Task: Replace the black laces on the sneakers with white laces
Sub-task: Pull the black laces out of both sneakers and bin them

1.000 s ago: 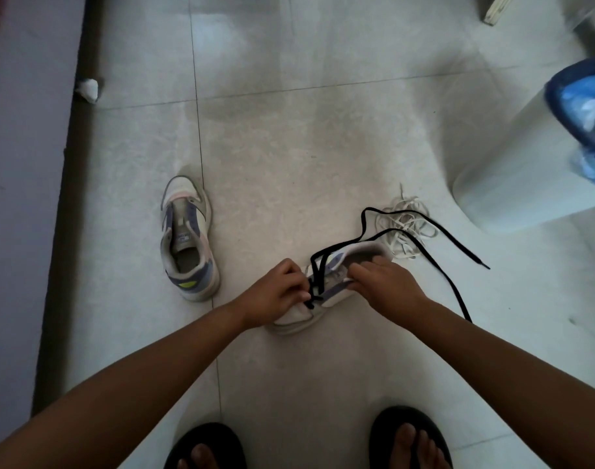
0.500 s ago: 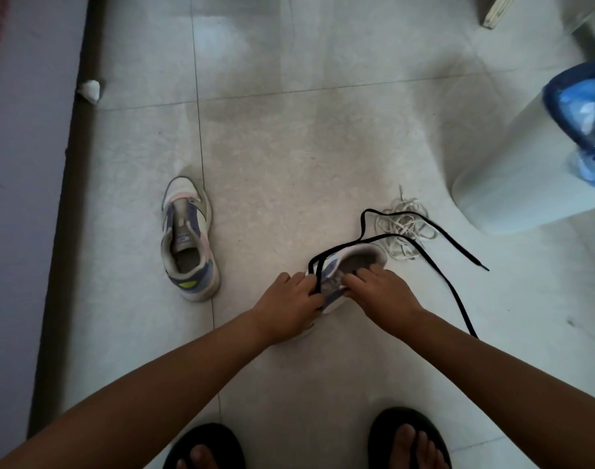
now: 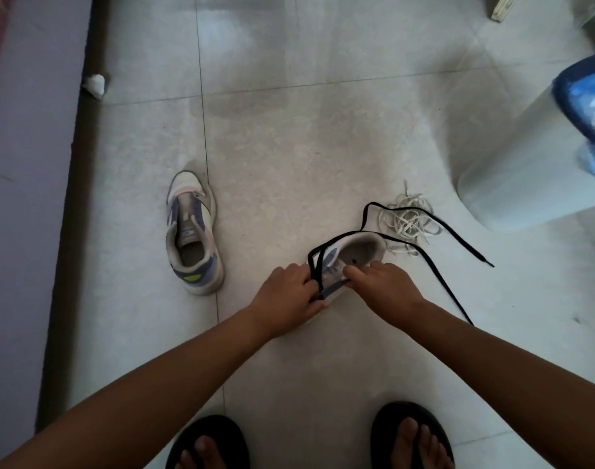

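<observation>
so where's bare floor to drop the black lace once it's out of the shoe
Bare tile lies between the laceless grey and purple sneaker and the held white sneaker, and on the far tiles beyond both. It is crowded right of the held shoe: the pile of white laces, the loose black lace and the pale bin sit close together.

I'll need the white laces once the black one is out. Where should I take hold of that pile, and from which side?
Probably pinch the white laces at the loose ends sticking out along the pile's far edge, coming from above. The rest is a tangled heap lying flat on the floor, and the black lace crosses over its near side, so grabbing there may drag both.
</observation>
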{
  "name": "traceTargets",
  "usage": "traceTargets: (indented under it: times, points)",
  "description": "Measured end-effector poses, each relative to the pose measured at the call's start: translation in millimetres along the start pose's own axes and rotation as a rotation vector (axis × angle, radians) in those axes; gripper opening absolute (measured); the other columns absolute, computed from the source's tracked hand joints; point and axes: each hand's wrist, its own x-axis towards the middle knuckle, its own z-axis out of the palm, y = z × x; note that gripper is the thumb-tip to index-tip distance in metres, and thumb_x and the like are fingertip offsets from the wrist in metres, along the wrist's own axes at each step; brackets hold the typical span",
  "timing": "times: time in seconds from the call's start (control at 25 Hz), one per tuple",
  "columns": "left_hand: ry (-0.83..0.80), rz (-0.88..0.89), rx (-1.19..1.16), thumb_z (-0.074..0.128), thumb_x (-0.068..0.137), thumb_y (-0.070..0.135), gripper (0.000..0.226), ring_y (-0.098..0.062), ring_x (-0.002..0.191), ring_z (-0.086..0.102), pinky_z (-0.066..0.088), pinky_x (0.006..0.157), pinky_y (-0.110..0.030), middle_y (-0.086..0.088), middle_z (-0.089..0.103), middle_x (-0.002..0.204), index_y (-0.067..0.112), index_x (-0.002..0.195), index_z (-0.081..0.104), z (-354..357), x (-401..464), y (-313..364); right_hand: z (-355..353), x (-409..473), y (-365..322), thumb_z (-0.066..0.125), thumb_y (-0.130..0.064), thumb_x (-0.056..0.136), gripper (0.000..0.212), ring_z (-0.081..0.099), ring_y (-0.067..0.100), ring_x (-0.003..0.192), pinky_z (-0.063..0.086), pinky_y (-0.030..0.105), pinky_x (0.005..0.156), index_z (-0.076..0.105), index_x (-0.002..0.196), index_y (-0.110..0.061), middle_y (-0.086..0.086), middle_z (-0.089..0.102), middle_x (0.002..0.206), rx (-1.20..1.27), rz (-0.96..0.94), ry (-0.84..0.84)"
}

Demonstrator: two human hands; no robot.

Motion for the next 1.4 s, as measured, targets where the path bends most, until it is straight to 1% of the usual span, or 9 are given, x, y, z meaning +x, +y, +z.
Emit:
traceTargets:
  times: [0.16, 0.28, 0.44, 0.6, 0.76, 0.84, 1.0, 1.24, 1.4]
  points:
    - [0.064, 0.156, 0.271, 0.083, 0.054, 0.025, 0.020, -0.017, 0.057, 0.058, 0.043, 0.054, -0.023, 0.000, 0.061, 0.065, 0.018, 0.068, 0.070, -6, 12, 16, -4, -2, -3, 0.086, -0.013, 0.057, 0.038, 0.054, 0.026, 0.045, 0.032, 0.022, 0.039, 0.068, 0.090, -0.015, 0.005, 0.060, 0.054, 0.005, 0.028, -0.028]
    - [0.129, 0.168, 0.242, 0.070, 0.070, 0.025, 0.008, -0.019, 0.061, 0.058, 0.042, 0.059, -0.027, 0.000, 0.061, 0.069, 0.018, 0.067, 0.067, -9, -1, 2, -7, -3, 6, 0.082, -0.013, 0.065, 0.029, 0.056, 0.028, 0.048, 0.032, 0.024, 0.040, 0.068, 0.090, -0.015, 0.007, 0.060, 0.056, 0.040, 0.009, -0.014]
    - [0.211, 0.046, 0.205, 0.049, 0.083, 0.022, 0.023, -0.026, 0.071, 0.061, 0.034, 0.066, -0.033, -0.007, 0.063, 0.079, 0.011, 0.074, 0.066, -6, -36, -38, -14, 7, 9, 0.087, -0.011, 0.058, 0.030, 0.053, 0.025, 0.040, 0.031, 0.021, 0.036, 0.070, 0.083, -0.015, 0.006, 0.054, 0.049, 0.047, -0.008, -0.023]
    - [0.222, -0.068, 0.185, 0.050, 0.085, 0.025, 0.026, -0.028, 0.070, 0.061, 0.033, 0.066, -0.035, -0.010, 0.063, 0.080, 0.009, 0.072, 0.066, -8, -36, -41, -9, 7, -1, 0.091, -0.010, 0.047, 0.041, 0.050, 0.024, 0.039, 0.023, 0.019, 0.037, 0.069, 0.081, -0.017, 0.004, 0.052, 0.047, -0.016, 0.011, -0.060]
    - [0.208, 0.133, 0.252, 0.066, 0.076, 0.036, 0.022, -0.024, 0.068, 0.060, 0.045, 0.063, -0.030, -0.006, 0.062, 0.075, 0.014, 0.074, 0.066, -2, 3, -2, -8, 8, 1, 0.090, -0.015, 0.053, 0.037, 0.050, 0.026, 0.038, 0.022, 0.019, 0.037, 0.068, 0.084, -0.014, 0.005, 0.053, 0.047, -0.016, 0.001, -0.031]
    - [0.199, 0.217, 0.339, 0.073, 0.070, 0.022, 0.010, -0.021, 0.062, 0.058, 0.046, 0.061, -0.026, -0.003, 0.060, 0.066, 0.015, 0.067, 0.066, -2, 17, 7, -7, 9, 1, 0.089, -0.015, 0.057, 0.037, 0.051, 0.027, 0.039, 0.027, 0.020, 0.035, 0.068, 0.087, -0.012, 0.007, 0.054, 0.049, 0.027, 0.010, -0.014]
    - [0.248, 0.185, 0.447, 0.057, 0.072, 0.005, 0.018, -0.020, 0.056, 0.055, 0.046, 0.061, -0.026, -0.003, 0.057, 0.058, 0.016, 0.059, 0.064, -7, 13, -7, -3, 5, 3, 0.087, -0.013, 0.058, 0.036, 0.053, 0.027, 0.042, 0.030, 0.022, 0.035, 0.067, 0.088, -0.014, 0.007, 0.056, 0.053, 0.031, 0.005, -0.020]
    - [0.225, 0.167, 0.337, 0.069, 0.075, 0.022, 0.013, -0.022, 0.058, 0.054, 0.045, 0.058, -0.027, -0.004, 0.058, 0.065, 0.014, 0.067, 0.062, -4, -6, -18, -2, 4, 0, 0.087, -0.009, 0.054, 0.038, 0.054, 0.026, 0.044, 0.024, 0.021, 0.040, 0.067, 0.087, -0.015, 0.005, 0.058, 0.054, -0.004, 0.059, -0.035]
    - [0.169, 0.258, 0.419, 0.076, 0.066, 0.021, 0.010, -0.018, 0.057, 0.056, 0.043, 0.058, -0.025, -0.001, 0.060, 0.063, 0.017, 0.068, 0.067, -4, 17, 7, -3, 4, -1, 0.084, -0.008, 0.059, 0.037, 0.056, 0.028, 0.046, 0.034, 0.024, 0.038, 0.068, 0.092, -0.013, 0.007, 0.061, 0.057, 0.024, 0.063, -0.044]
